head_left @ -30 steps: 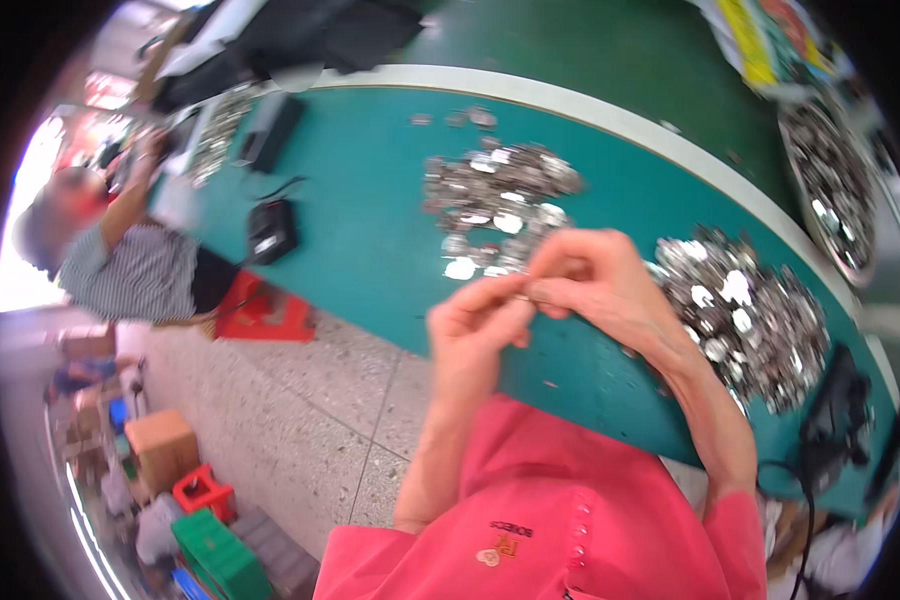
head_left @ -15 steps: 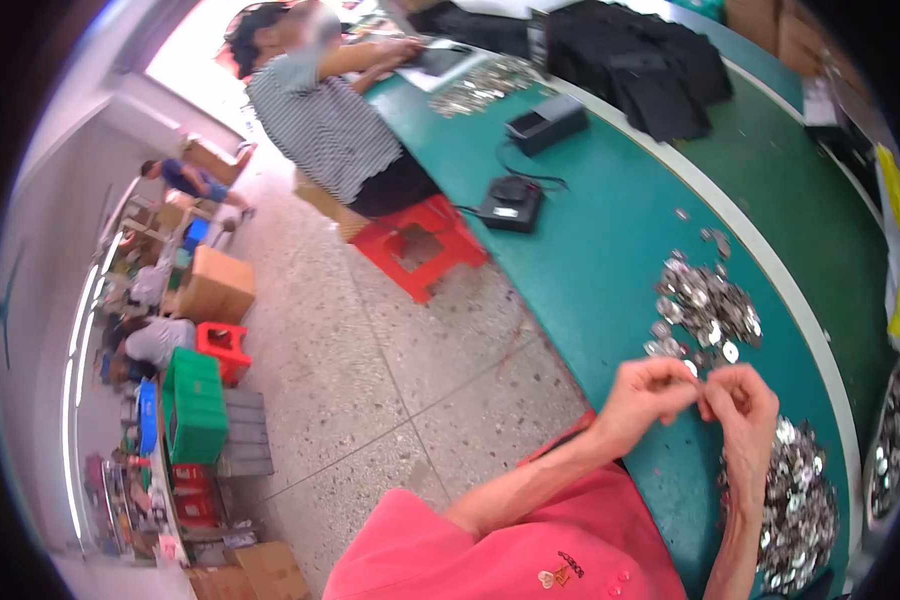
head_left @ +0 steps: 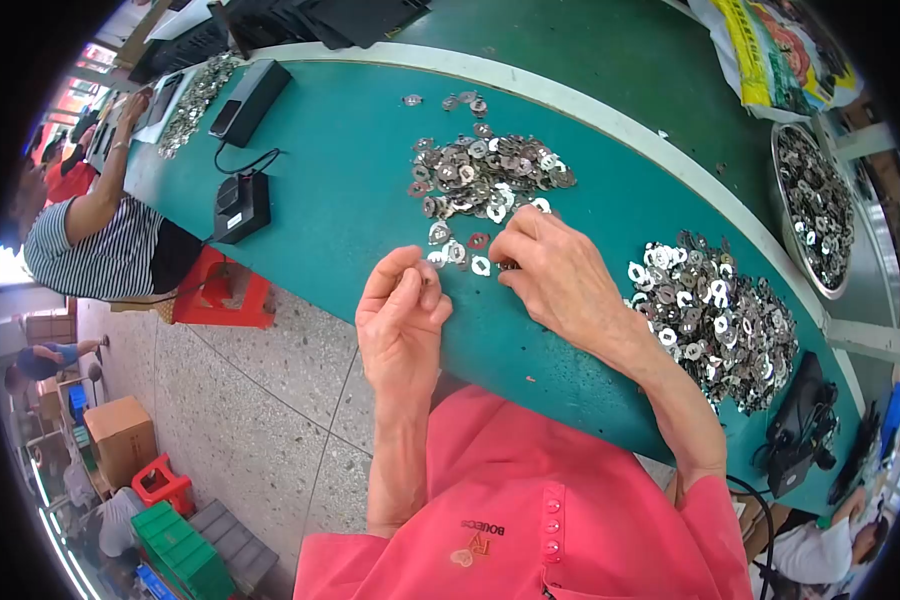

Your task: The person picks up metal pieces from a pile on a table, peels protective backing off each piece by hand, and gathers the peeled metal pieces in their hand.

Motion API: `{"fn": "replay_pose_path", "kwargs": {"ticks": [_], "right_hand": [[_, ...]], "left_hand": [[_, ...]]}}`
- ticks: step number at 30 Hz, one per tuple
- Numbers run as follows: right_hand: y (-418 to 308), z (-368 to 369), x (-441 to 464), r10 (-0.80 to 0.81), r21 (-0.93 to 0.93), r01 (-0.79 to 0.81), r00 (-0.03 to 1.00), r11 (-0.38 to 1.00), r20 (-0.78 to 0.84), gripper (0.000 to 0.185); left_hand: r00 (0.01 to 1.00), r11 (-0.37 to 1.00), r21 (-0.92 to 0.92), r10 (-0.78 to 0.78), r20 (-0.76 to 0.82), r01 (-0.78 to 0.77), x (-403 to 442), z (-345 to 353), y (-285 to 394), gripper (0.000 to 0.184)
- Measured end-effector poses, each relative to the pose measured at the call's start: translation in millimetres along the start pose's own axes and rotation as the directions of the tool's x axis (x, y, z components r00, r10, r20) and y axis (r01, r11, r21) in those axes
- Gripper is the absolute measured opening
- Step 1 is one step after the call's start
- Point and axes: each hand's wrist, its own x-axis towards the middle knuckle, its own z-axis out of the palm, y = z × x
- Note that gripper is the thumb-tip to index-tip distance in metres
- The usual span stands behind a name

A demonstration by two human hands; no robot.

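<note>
My left hand (head_left: 402,320) is raised over the near edge of the green table, fingers curled and thumb pressed to them. Whatever sits in that pinch is too small to make out. Just beside the far pile of small round metal pieces (head_left: 480,170), my right hand (head_left: 560,285) bends down with fingertips drawn together. Something dark and small shows at its fingertips, but its kind is unclear. A few loose metal rings (head_left: 481,266) and one reddish piece (head_left: 478,241) lie between the hands. A larger pile of shiny metal pieces (head_left: 720,320) spreads to the right of my right forearm.
A metal basin (head_left: 778,215) full of similar pieces stands at right. Black devices (head_left: 242,205) with a cable lie left on the green table (head_left: 340,150). A person in a striped shirt (head_left: 100,240) sits beyond, near a red stool (head_left: 225,290). A black adapter (head_left: 795,440) lies right.
My view has swung right and down towards the table. The hands, together before, are now apart; the right one has gone to the edge of the far pile.
</note>
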Motion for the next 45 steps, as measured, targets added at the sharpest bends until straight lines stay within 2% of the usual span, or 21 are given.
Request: {"fn": "replay_pose_path", "kwargs": {"ticks": [4, 7, 11, 14, 17, 20, 23, 29, 32, 34, 35, 38, 41, 44, 45], "right_hand": [[8.4, -13.7, 0.7, 0.092, 0.173, -0.092, 0.996, 0.981, 0.008, 0.011], [11.0, -23.1, 1.9, 0.329, 0.437, -0.351, 0.936, 0.828, 0.127, 0.013], [17.5, -22.6, 0.2, 0.306, 0.485, -0.314, 0.947, 0.816, 0.098, 0.014], [15.2, -25.8, 1.7, 0.353, 0.663, -0.424, 0.902, 0.617, 0.248, 0.012], [10.7, -27.0, 1.9, 0.325, 0.776, -0.446, 0.889, 0.446, 0.324, 0.012], [9.4, -26.2, 1.3, 0.3, 0.802, -0.47, 0.877, 0.368, 0.375, 0.01], [11.4, -21.2, -0.8, 0.288, 0.817, -0.487, 0.867, 0.31, 0.407, 0.01], [5.6, -19.6, -0.7, 0.303, 0.812, -0.518, 0.846, 0.271, 0.439, 0.011], [3.8, -24.7, 1.1, 0.349, 0.726, -0.487, 0.869, 0.485, 0.351, 0.012], [11.1, -21.3, -0.6, 0.269, 0.427, -0.279, 0.959, 0.86, 0.086, 0.013], [14.6, -18.8, -1.7, 0.176, 0.209, -0.167, 0.984, 0.964, -0.026, 0.014], [14.1, -9.9, -7.5, 0.046, -0.045, -0.055, 0.984, 0.997, -0.172, 0.014], [11.1, -11.6, -8.1, 0.09, -0.054, -0.091, 0.996, 0.994, -0.007, 0.019], [13.9, -10.5, -7.8, 0.112, -0.024, -0.111, 0.993, 0.994, 0.048, 0.019], [13.1, -10.5, -7.6, 0.102, -0.019, -0.102, 0.995, 0.995, 0.018, 0.017]], "left_hand": [[1.0, 0.997, 0.076, 0.005, 0.016, -0.006, -0.5, 2.7, -3.8, 0.017], [1.0, 0.988, 0.153, 0.001, 0.007, -0.002, -1.1, 6.6, -4.1, 0.012], [1.0, 0.958, 0.286, -0.004, 0.014, 0.0, -2.5, 12.2, -7.3, 0.008], [0.999, 0.921, 0.391, -0.015, 0.036, 0.0, -2.3, 13.4, -8.5, 0.01], [0.998, 0.849, 0.527, -0.005, 0.07, -0.033, -4.3, 16.6, -15.0, 0.016], [0.989, 0.758, 0.64, 0.036, 0.145, -0.122, -5.8, 20.1, -21.6, 0.023], [0.971, 0.687, 0.69, 0.104, 0.217, -0.228, -5.1, 20.0, -25.3, 0.021], [0.976, 0.705, 0.679, 0.095, 0.197, -0.205, -5.4, 13.4, -25.3, 0.011], [0.998, 0.837, 0.547, -0.011, 0.054, -0.02, -7.0, 14.3, -19.9, 0.007], [0.998, 0.942, 0.335, -0.049, 0.044, 0.032, -3.6, 13.7, -13.4, 0.007], [0.997, 0.974, 0.22, -0.069, 0.043, 0.058, -1.1, 12.5, -10.0, 0.008], [0.996, 0.992, 0.097, -0.085, 0.035, 0.081, 2.4, 3.4, -3.4, 0.011], [0.995, 0.995, 0.056, -0.086, 0.05, 0.083, 0.5, 1.0, 0.1, 0.012], [0.994, 0.994, 0.059, -0.093, 0.063, 0.09, -1.6, -1.0, 0.5, 0.011], [0.994, 0.994, 0.071, -0.089, 0.06, 0.085, -2.3, -0.1, 0.1, 0.011]]}}
